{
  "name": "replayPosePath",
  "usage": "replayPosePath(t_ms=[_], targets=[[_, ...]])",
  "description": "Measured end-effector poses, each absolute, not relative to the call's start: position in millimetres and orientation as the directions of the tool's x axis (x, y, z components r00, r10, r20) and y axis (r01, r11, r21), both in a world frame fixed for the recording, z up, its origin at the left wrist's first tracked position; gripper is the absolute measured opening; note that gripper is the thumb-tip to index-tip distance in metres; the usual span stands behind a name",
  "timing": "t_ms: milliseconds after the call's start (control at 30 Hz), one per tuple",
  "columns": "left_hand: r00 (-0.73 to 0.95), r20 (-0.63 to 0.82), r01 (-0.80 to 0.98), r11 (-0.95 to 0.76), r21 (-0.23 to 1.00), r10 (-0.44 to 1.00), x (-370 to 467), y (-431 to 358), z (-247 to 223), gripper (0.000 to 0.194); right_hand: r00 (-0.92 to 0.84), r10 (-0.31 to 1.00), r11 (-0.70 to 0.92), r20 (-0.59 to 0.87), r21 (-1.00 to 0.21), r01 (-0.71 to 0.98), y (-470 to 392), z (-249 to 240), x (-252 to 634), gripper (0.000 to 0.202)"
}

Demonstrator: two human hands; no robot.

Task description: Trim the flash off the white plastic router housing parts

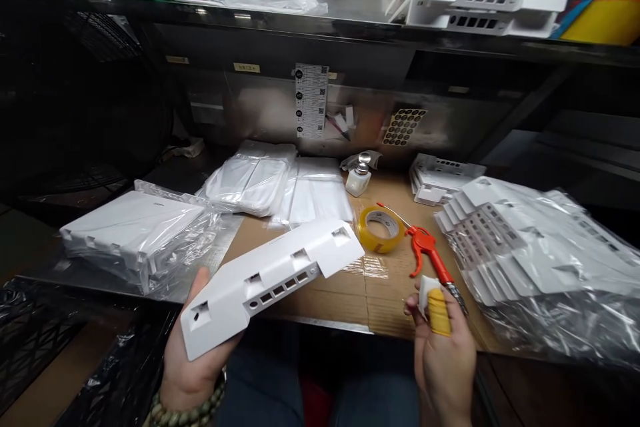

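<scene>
White casing [273, 252] and scrap [425, 291] held
The casing is cradled at seven o'clock by the half-open left hand [193, 370]; the scrap is pinched at five by the right hand [446, 345].

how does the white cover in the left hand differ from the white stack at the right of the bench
The white cover is a single piece, while the white stack holds several pieces.
The white cover is bare, while the white stack is wrapped in clear plastic.
The white cover is held up in the left hand, while the white stack rests on the bench.
Both are white with rows of openings.
</scene>
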State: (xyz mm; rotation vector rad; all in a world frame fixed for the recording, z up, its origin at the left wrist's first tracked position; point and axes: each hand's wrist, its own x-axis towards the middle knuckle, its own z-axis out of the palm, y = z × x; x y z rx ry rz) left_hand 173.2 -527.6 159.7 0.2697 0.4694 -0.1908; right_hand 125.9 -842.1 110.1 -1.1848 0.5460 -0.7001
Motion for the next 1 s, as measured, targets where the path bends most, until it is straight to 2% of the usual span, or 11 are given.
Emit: replayPosePath(t_ms=[100, 233, 333, 400, 500, 600, 667, 700, 833, 1000], targets=[[0.816, -0.520, 0.346, 0.935, 0.085, -0.254, 176, -522, 149, 0.078, 0.663, -0.746, 0.251, -0.059, -0.948, 0.198, -844, 100, 121, 0.040], [0.837, -0.355, 0.437, 0.899, -0.025, -0.416, 176, -516, 141, 0.065, 0.667, -0.738, 0.284, -0.100, -0.943, 0.172, -843, 98, 119, 0.040], [0.853, -0.174, 0.497, 0.868, -0.019, -0.492, 175, -519, 142, 0.063, 0.723, -0.689, 0.231, -0.048, -0.960, 0.156, -837, 106, 119, 0.040], [0.862, -0.088, 0.504, 0.863, 0.037, -0.500, 173, -526, 145, 0.064, 0.755, -0.650, 0.110, 0.083, -0.973, 0.202, -830, 117, 119, 0.036], [0.891, -0.114, 0.452, 0.878, 0.159, -0.439, 168, -537, 153, 0.059, 0.699, -0.571, -0.225, 0.431, -0.901, 0.372, -818, 139, 123, 0.028], [0.873, -0.390, 0.393, 0.896, 0.208, -0.292, 163, -547, 162, 0.048, 0.638, -0.396, -0.502, 0.660, -0.738, 0.452, -806, 161, 131, 0.030], [0.797, -0.569, 0.395, 0.888, 0.236, -0.203, 160, -551, 168, 0.039, 0.650, -0.308, -0.575, 0.695, -0.680, 0.455, -803, 169, 136, 0.029], [0.775, -0.611, 0.398, 0.876, 0.272, -0.163, 158, -552, 170, 0.039, 0.655, -0.285, -0.593, 0.700, -0.665, 0.453, -803, 172, 138, 0.027], [0.804, -0.594, 0.370, 0.792, 0.486, -0.012, 156, -555, 174, 0.058, 0.644, -0.319, -0.615, 0.695, -0.669, 0.418, -808, 171, 143, 0.026], [0.775, -0.627, 0.357, 0.764, 0.537, 0.079, 157, -569, 184, 0.066, 0.641, -0.274, -0.615, 0.717, -0.643, 0.456, -812, 170, 139, 0.027]])
